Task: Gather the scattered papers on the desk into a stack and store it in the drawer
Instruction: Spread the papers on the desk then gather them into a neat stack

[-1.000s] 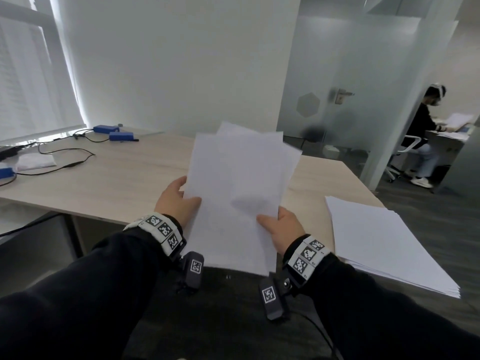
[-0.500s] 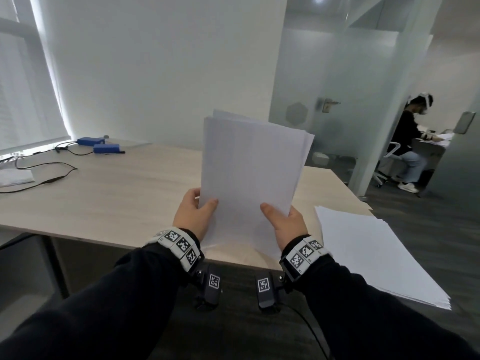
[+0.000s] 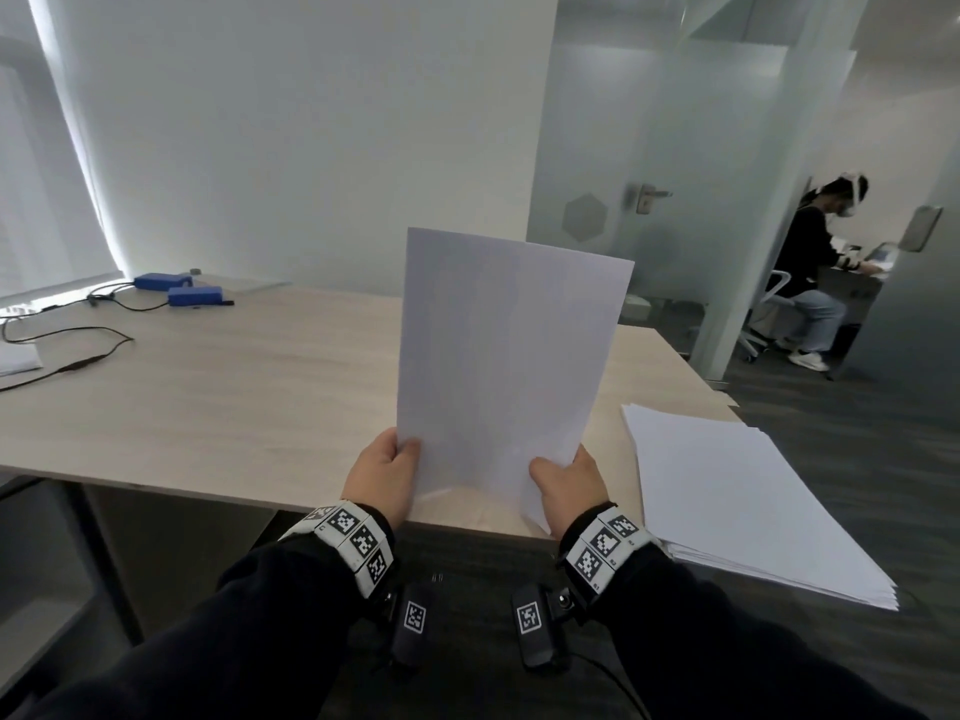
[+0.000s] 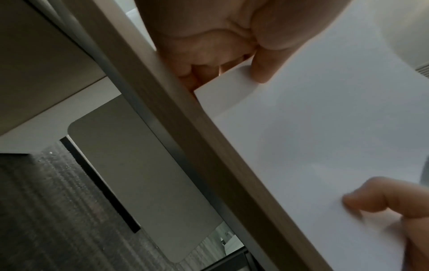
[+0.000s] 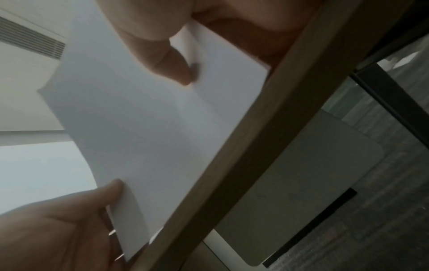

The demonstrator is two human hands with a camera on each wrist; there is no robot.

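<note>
I hold a squared-up stack of white papers (image 3: 504, 366) upright, its bottom edge resting on the wooden desk (image 3: 234, 387) near the front edge. My left hand (image 3: 384, 475) pinches the lower left side, thumb in front. My right hand (image 3: 569, 483) pinches the lower right side the same way. The left wrist view shows the papers (image 4: 325, 137) with the left thumb (image 4: 267, 60) on their corner. In the right wrist view the right thumb (image 5: 167, 62) presses the papers (image 5: 144, 128). No drawer is plainly visible.
A second, thicker stack of white sheets (image 3: 737, 501) lies at the desk's right corner, overhanging it. Two blue boxes (image 3: 179, 288) with black cables (image 3: 67, 340) sit at the far left. A person (image 3: 815, 272) sits beyond the glass partition (image 3: 649, 148).
The loose, fanned sheets have been raised from a tilted spread to upright and aligned into one neat stack on the desk. Both hands slid to the bottom corners.
</note>
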